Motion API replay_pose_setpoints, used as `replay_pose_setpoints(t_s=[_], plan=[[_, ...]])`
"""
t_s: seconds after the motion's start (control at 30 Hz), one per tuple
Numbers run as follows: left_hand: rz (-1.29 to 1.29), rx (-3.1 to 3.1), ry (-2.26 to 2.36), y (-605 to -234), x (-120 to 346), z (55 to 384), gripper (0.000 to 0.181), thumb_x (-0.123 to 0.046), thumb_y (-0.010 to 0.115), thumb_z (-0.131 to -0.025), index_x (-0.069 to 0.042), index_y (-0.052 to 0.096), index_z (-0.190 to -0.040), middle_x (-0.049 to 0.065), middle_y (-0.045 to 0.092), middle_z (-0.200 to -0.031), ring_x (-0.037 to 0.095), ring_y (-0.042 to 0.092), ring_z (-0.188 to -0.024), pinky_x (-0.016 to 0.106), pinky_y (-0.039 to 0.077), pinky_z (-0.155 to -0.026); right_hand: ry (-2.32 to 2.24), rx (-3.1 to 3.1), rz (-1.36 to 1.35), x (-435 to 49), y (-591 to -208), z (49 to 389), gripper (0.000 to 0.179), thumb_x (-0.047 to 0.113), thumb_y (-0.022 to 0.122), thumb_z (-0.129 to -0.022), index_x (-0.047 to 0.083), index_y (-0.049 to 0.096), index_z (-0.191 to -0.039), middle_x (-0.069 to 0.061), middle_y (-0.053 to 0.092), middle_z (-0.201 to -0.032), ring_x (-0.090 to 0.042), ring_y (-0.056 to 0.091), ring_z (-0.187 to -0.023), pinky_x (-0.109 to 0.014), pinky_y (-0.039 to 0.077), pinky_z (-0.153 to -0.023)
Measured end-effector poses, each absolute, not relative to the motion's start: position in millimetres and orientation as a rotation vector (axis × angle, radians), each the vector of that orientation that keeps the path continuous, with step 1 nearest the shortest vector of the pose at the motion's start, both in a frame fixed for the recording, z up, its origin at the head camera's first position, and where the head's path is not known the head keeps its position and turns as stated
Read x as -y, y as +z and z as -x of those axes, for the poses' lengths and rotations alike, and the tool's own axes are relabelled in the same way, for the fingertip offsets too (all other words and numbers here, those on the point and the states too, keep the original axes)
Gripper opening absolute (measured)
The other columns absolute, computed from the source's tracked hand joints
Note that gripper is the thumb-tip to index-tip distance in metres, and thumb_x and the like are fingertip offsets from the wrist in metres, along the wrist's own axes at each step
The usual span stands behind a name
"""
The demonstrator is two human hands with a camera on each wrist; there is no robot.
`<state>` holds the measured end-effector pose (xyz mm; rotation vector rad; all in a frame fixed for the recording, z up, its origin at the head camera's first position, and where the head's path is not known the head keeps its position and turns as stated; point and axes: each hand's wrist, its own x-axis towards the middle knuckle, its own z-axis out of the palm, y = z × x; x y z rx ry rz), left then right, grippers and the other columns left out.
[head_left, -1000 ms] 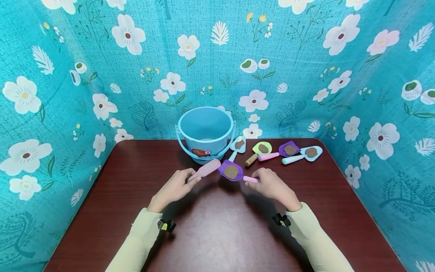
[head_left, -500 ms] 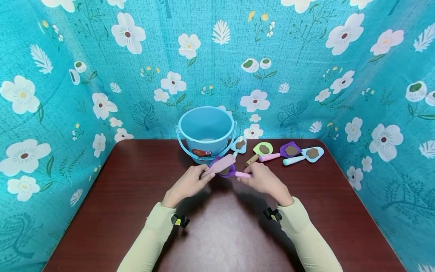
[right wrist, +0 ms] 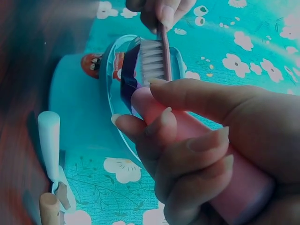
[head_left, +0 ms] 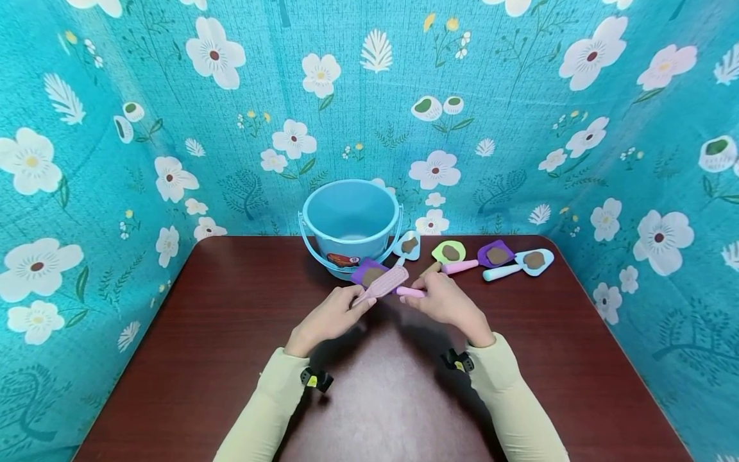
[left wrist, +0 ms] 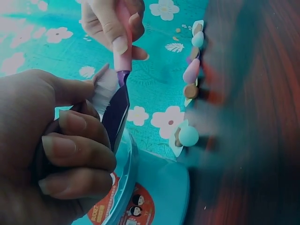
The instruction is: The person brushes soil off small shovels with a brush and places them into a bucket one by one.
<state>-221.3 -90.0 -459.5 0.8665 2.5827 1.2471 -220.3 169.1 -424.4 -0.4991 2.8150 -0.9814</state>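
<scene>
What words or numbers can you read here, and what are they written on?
"BUCKET": sideways on the orange label of the blue bucket, in the left wrist view.
Other writing beside that word: too blurred to read.
White round mark on the label in the head view: too small to read.
I can't make out any numbers.

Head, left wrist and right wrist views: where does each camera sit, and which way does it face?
Head: on the person's head, facing forward and down at the table and bucket; sleeves, left hand and right hand show.
Left wrist: on that wrist, facing over the left hand toward the pink brush and purple shovel; right hand at top.
Right wrist: on that wrist, facing over the right hand toward brush and shovel; left hand at top.
Both wrist views share brush, shovel, bucket and hands.
</scene>
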Motion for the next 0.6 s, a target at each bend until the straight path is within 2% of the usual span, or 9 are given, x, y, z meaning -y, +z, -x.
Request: replay_pose_setpoints(t_s=[0.07, 0.3, 0.6], plan=[[-0.849, -2.581, 1.215, -459.4, 87.9, 221.2, 0.028, -0.029, 0.057, -0.105, -0.012, 0.056, -0.084, -0.001, 0.055, -0.065, 0.006, 0.052, -0.056, 0.024, 0.042, -0.056, -0.996, -2.804, 0.497, -169.1, -424.7, 220.6, 0.025, 0.026, 0.077, -0.091, 0.009, 0.071, -0.074, 0.007, 0.041, -0.052, -0.008, 0.039, -0.048, -0.027, 0.036, -0.050], [-0.789, -2.557, 1.121, -461.1, 84.0, 223.5, 0.029, -0.030, 0.054, -0.106, -0.012, 0.061, -0.085, 0.013, 0.071, -0.077, 0.007, 0.055, -0.058, 0.026, 0.043, -0.058, -0.992, -2.814, 0.513, -170.8, -423.6, 218.6, 0.026, 0.025, 0.077, -0.091, 0.015, 0.070, -0.068, 0.007, 0.039, -0.052, -0.010, 0.038, -0.047, -0.027, 0.035, -0.049], [-0.794, -2.558, 1.105, -466.0, 85.9, 228.6, 0.029, -0.031, 0.051, -0.107, -0.011, 0.063, -0.089, 0.012, 0.072, -0.080, 0.008, 0.057, -0.062, 0.027, 0.044, -0.063, -0.992, -2.830, 0.498, -173.4, -423.9, 219.8, 0.026, 0.023, 0.078, -0.090, 0.012, 0.070, -0.067, 0.007, 0.039, -0.052, -0.010, 0.038, -0.049, -0.027, 0.034, -0.050]])
